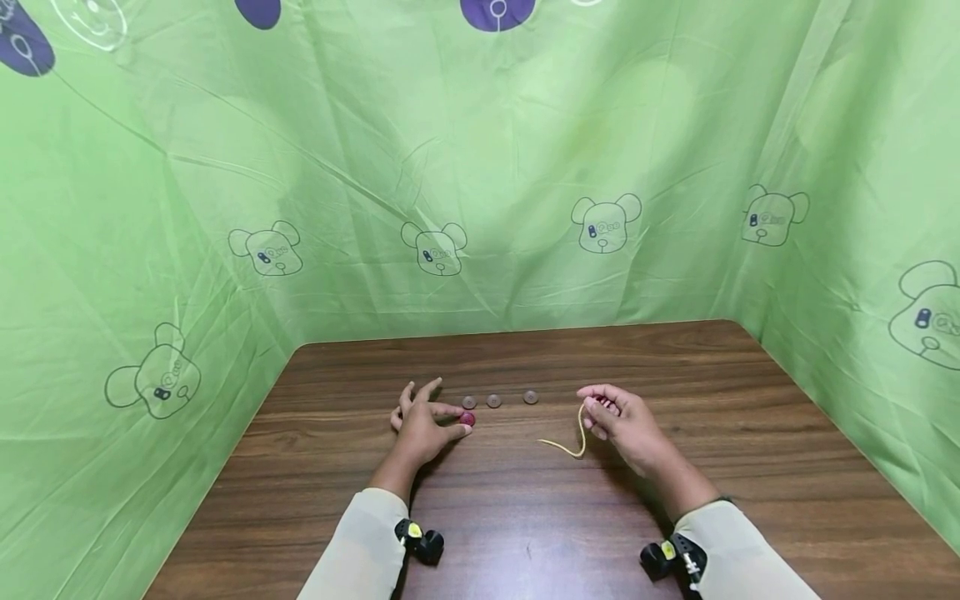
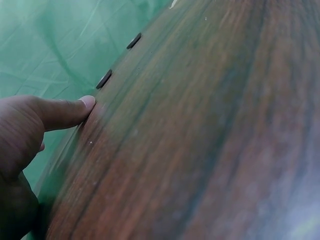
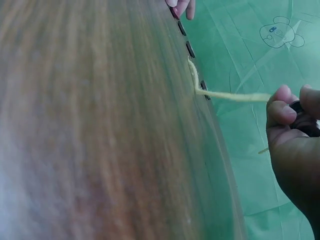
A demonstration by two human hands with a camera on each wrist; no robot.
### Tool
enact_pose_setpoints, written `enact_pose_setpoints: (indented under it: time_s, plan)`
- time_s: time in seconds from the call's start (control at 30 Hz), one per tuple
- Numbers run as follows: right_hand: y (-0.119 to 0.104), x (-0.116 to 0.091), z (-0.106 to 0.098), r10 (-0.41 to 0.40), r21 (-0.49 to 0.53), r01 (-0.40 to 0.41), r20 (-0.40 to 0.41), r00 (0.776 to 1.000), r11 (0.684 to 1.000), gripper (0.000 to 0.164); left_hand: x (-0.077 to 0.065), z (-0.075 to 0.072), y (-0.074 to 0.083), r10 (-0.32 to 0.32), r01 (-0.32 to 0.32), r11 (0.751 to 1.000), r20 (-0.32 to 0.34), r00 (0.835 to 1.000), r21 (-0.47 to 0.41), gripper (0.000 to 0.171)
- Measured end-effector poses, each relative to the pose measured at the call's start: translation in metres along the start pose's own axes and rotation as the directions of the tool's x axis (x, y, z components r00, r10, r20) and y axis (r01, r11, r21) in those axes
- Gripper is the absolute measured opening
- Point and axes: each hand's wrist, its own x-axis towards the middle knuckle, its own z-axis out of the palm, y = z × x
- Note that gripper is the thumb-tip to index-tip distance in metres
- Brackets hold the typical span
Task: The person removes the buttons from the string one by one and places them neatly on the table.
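Yellow cord [image 3: 235, 96] runs out from my right hand [image 1: 617, 423], whose fingers are curled in, with the thumb and forefinger narrowed on the strand. From there it drops towards the wooden table [image 1: 525, 517], bends, and trails off to the left, ending in a loose tip well apart from my left hand [image 1: 422, 433]. Inside my right fingers sit some dark red pieces [image 3: 306, 124], partly covered, so I cannot tell how many there are or whether the cord passes through them.

With my left hand I pinch a red disc [image 1: 467, 419] between thumb and forefinger, low over the wood; I cannot tell whether its underside touches the surface. My other left fingers are spread wide, away from the disc. Just beyond it lie three greyish-brown discs in a row: the left one [image 1: 468, 402] nearest my pinch, the middle one [image 1: 493, 401] near that, and the right one [image 1: 531, 397] set a little farther along, on the side towards my right hand.

I wear pale sleeves [image 1: 360, 542], with a small black camera at each wrist. Green cloth [image 1: 360, 167] printed with bear outlines hangs round the table.
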Motion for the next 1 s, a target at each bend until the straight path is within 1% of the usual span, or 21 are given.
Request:
enact_pose_setpoints:
  time_s: [0.17,0.23,0.33,0.43,0.5,0.63,0.73,0.8,0.9,1.0]
  plan:
    - [0.0027,0.0022,-0.002,-0.012,-0.004,0.012,-0.009,1.0,1.0,0.041,0.0007,0.0004,-0.0002,0.002,-0.002,1.0,0.002,1.0,0.006,0.023]
    - [0.0035,0.0033,-0.0023,-0.009,0.005,0.009,-0.006,1.0,1.0,0.044,0.001,0.0004,-0.0002,0.005,-0.005,1.0,0.001,1.0,0.016,0.026]
    - [0.0041,0.0047,-0.0022,-0.009,0.028,0.009,-0.015,1.0,1.0,0.037,0.002,0.0007,-0.0009,0.007,-0.006,1.0,-0.004,1.0,0.026,0.035]
    - [0.004,0.0047,-0.0031,-0.002,0.047,0.003,-0.019,1.0,0.999,0.031,0.0019,0.0006,-0.0007,0.011,-0.011,0.999,-0.011,1.0,0.03,0.049]
    - [0.0036,0.004,-0.0043,0.006,0.05,-0.005,-0.014,1.0,0.999,0.032,0.0019,0.0007,-0.0006,0.016,-0.016,0.999,-0.02,1.0,0.031,0.059]
    - [0.0029,0.0024,-0.0065,0.015,0.055,-0.016,0.013,1.0,0.998,0.045,0.002,0.0009,-0.0007,0.029,-0.027,0.999,-0.035,0.999,0.043,0.074]
    - [0.0025,0.0018,-0.0067,0.016,0.049,-0.017,0.026,1.0,0.999,0.046,0.0023,0.0012,-0.0011,0.024,-0.022,0.999,-0.043,0.999,0.049,0.08]
    - [0.0021,0.0016,-0.0066,0.017,0.042,-0.018,0.029,0.999,0.999,0.043,0.0023,0.0011,-0.0009,0.018,-0.015,0.999,-0.048,0.999,0.05,0.082]
    - [0.001,0.0011,-0.0061,0.02,0.037,-0.02,0.012,1.0,0.999,0.034,0.002,0.0006,-0.0003,0.008,-0.005,0.999,-0.056,0.998,0.048,0.082]
    - [-0.0006,0.0003,-0.0056,0.026,0.033,-0.026,0.0,1.0,0.999,0.029,0.0019,0.0004,-0.0006,0.008,-0.006,0.999,-0.061,0.998,0.04,0.081]
